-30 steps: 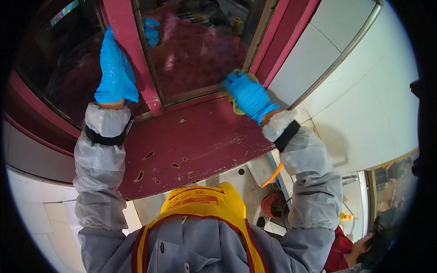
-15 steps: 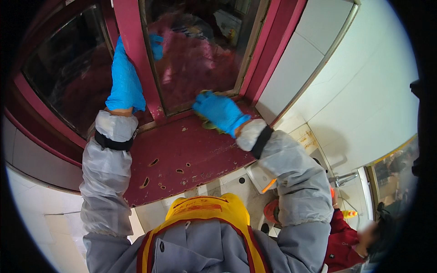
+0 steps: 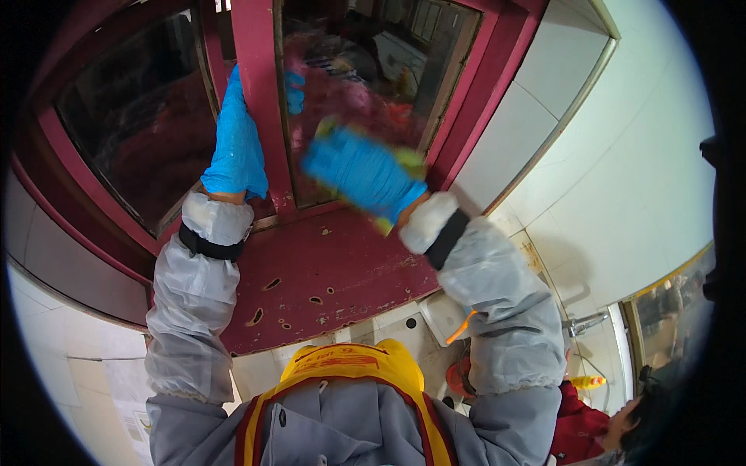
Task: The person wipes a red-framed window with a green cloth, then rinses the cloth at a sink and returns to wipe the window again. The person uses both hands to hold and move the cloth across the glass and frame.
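Observation:
My left hand (image 3: 235, 144), in a blue glove, grips the upright of a dark pink window frame (image 3: 260, 101). Some of its blue fingertips show through the glass pane (image 3: 350, 85) on the other side of that upright. Over the lower part of the pane, my right hand (image 3: 361, 172), also gloved in blue, presses a yellow-green cloth (image 3: 412, 161). The cloth sticks out around the fingers and below the palm. This hand is blurred by motion.
Below the window lies a dark pink sill (image 3: 334, 264) with chipped paint. White tiled wall (image 3: 575, 147) rises on the right, near a metal tap (image 3: 587, 322). A person in a red top (image 3: 579, 427) is at the lower right. A second pane (image 3: 140, 116) stands left.
My right hand has moved the cloth up from the pane's lower edge onto the glass. The left hand stays on the upright. The view has shifted slightly.

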The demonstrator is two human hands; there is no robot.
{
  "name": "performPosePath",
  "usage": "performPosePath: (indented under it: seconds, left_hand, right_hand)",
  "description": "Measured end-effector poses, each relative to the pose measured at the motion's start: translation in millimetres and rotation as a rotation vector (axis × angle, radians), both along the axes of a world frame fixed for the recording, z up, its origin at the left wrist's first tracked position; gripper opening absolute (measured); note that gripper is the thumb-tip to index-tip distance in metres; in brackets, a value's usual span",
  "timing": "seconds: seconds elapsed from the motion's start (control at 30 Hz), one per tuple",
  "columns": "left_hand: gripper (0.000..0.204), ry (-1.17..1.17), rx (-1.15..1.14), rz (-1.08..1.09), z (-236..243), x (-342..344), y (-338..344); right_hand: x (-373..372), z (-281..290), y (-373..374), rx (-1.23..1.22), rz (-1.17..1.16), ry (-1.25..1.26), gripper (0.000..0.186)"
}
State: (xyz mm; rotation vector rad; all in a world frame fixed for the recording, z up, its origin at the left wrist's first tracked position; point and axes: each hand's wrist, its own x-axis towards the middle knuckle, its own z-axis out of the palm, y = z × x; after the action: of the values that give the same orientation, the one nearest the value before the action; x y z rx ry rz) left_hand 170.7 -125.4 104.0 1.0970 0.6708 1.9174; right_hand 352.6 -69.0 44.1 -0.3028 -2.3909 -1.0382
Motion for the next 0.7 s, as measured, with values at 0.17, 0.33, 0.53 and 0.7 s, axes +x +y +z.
performPosePath:
  seconds: [0.17,0.33,0.53,0.7]
  left_hand:
    - [0.049,-0.023,-0.056,-0.017,1.6,0.2,-2.2]
    - [0.052,-0.003,-0.052,-0.041,3.2,-1.5,-2.7]
    - [0.051,-0.101,-0.071,-0.024,11.0,7.3,-10.3]
    - [0.050,-0.282,-0.141,-0.126,13.4,12.0,-17.5]
  right_hand:
    - [50.3,-27.2,13.7,-0.463,0.002,-0.042,0.023]
    - [91.9,79.1,55.4,-0.293,0.064,0.716,0.056]
    - [2.0,93.0,6.3,-0.194,0.134,0.548,0.061]
    - [-22.7,90.4,-0.4,-0.309,0.225,0.594,0.069]
